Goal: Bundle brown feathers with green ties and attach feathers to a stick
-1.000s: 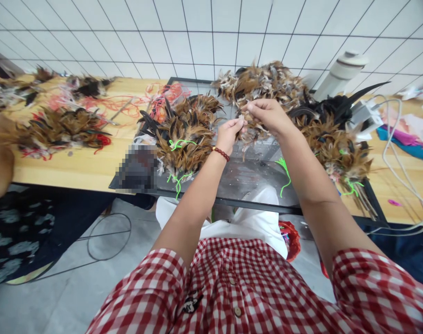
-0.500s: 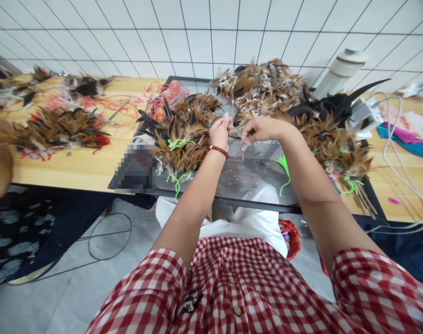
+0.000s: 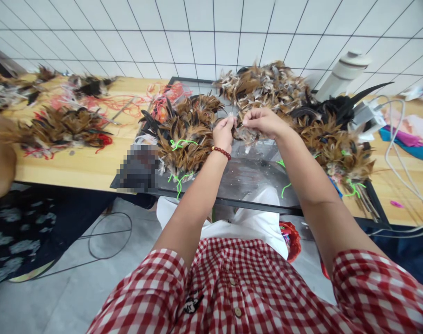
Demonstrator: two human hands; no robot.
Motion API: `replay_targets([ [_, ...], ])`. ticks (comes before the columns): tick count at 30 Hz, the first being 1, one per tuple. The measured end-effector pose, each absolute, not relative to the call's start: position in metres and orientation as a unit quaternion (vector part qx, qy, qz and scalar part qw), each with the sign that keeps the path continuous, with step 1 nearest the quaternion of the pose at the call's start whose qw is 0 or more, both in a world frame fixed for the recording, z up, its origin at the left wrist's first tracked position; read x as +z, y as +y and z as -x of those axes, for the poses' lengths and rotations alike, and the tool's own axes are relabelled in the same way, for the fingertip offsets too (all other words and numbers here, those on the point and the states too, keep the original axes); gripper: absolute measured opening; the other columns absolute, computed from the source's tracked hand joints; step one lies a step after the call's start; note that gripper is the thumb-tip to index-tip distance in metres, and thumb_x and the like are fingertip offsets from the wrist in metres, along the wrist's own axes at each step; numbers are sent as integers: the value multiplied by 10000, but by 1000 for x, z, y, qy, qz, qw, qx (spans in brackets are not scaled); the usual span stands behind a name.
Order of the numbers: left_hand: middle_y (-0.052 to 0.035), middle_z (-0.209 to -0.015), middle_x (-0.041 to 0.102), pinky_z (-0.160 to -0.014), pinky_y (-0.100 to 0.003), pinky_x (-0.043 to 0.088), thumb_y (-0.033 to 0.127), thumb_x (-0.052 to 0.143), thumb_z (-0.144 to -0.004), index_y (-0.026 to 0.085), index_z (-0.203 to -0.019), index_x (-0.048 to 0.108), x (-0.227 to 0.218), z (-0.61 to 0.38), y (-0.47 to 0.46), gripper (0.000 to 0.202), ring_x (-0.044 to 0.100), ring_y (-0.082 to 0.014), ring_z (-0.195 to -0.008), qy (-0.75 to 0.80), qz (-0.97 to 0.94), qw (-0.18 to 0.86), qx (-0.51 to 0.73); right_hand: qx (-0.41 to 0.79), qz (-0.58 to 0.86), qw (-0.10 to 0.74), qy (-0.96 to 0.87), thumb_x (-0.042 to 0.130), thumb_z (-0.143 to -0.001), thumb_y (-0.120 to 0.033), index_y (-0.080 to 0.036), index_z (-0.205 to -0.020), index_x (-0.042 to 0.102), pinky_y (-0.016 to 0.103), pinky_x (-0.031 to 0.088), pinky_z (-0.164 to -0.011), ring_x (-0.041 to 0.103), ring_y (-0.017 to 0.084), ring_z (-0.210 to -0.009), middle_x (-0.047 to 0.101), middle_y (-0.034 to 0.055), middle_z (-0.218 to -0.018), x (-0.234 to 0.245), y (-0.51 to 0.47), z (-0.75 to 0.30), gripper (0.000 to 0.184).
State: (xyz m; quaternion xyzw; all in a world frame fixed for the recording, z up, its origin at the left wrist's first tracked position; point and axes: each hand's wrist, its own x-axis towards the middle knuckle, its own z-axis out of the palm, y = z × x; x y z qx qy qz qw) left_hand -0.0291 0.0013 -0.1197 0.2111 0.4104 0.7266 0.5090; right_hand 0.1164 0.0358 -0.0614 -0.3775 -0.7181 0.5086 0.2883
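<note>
Feathers [image 3: 239,132] are what our hands are busy with: a small brown-and-white tuft pinched between the two of them, held up over the dark glass tray [image 3: 253,178] that sits on the wooden counter [image 3: 79,167]. Our left hand [image 3: 224,132], with a red bead bracelet [image 3: 221,152] at the wrist, closes thumb and fingers on one end of the tuft; our right hand [image 3: 263,123] closes its fingertips on the other end, just beside the left. Both are nipped shut on the tuft, neither spread. Whether a thread runs between them is too fine to tell.

As for how far along we are, we judge it from the piles. To the left on the tray lies a heap of brown bundles tied with green string [image 3: 183,141], and on the right edge another tied heap [image 3: 340,153], so a good share looks finished. Behind our hands a big loose pile [image 3: 263,86] of unsorted feathers waits, with some black plumes [image 3: 336,109] beside it, so plenty seems left. Spare green strings [image 3: 284,188] lie on the glass near us.

Further left on the counter are more bundles with red string [image 3: 61,127], and another person's arm [image 3: 0,160] shows at the edge. A white cable [image 3: 402,181] loops at the right.
</note>
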Motion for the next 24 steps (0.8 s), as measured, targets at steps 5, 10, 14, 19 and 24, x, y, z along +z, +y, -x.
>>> replay_targets([
  [5,-24,-869,754,-1028,-338,539,270,803,-878,157,-813,752,-117,28,-3,140,720,-192,-1117,392,-229,532,715,570,408,329,-632,878,-727,-248,-165,-668,615,213,294,-493,442,67,-505,533,-35,-546,-59,31,-106,282],
  [10,-25,-900,771,-999,-357,564,346,816,-867,165,-838,760,-116,25,-6,193,731,-206,-1105,380,-257,537,708,570,427,308,-630,880,-741,-225,-162,-641,617,212,293,-470,450,69,-488,541,-30,-530,-60,28,-99,288],
  [14,-32,-874,766,-945,-329,559,373,823,-853,170,-809,751,-115,25,-5,220,729,-202,-1048,404,-276,512,706,550,430,292,-654,871,-775,-248,-164,-611,590,217,274,-459,426,66,-472,521,-33,-513,-65,31,-99,336],
  [19,-12,-737,720,-800,-250,538,431,805,-862,191,-736,705,-117,26,-3,289,702,-153,-848,447,-294,472,701,505,387,322,-701,914,-714,-192,-148,-715,687,226,428,-569,517,80,-582,622,-19,-619,-65,35,-108,230],
  [24,33,-590,588,-644,-206,477,469,748,-914,187,-711,657,-111,22,-10,359,593,-92,-614,456,-324,479,677,517,331,386,-688,931,-705,-225,-173,-958,775,267,554,-725,648,126,-740,711,-9,-760,-61,36,-115,301],
])
